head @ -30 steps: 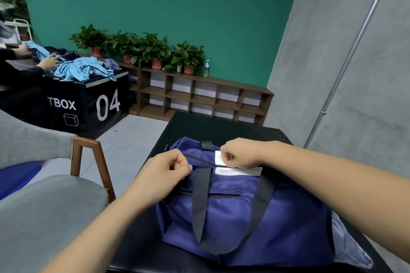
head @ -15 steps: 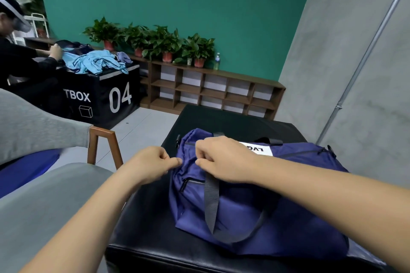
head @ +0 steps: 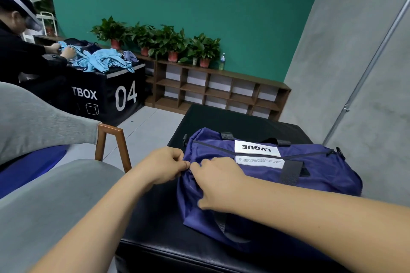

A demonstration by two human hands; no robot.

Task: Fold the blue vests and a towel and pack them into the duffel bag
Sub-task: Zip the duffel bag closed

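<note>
Both hands have slid to the left end of the duffel bag [head: 315,175], which lies on the black table [head: 233,121]. The left hand [head: 164,167] and right hand [head: 218,182] pinch the bag there, fingertips meeting. I'd worry that the bunched fabric jams the zipper [head: 215,147].

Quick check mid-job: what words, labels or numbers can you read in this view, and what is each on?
"LVQUE": white label on the duffel bag, seen upside down.
"TBOX": front of the black box.
"04": same box front.
Too small to read: the print on the smaller white label just below the first.
</note>
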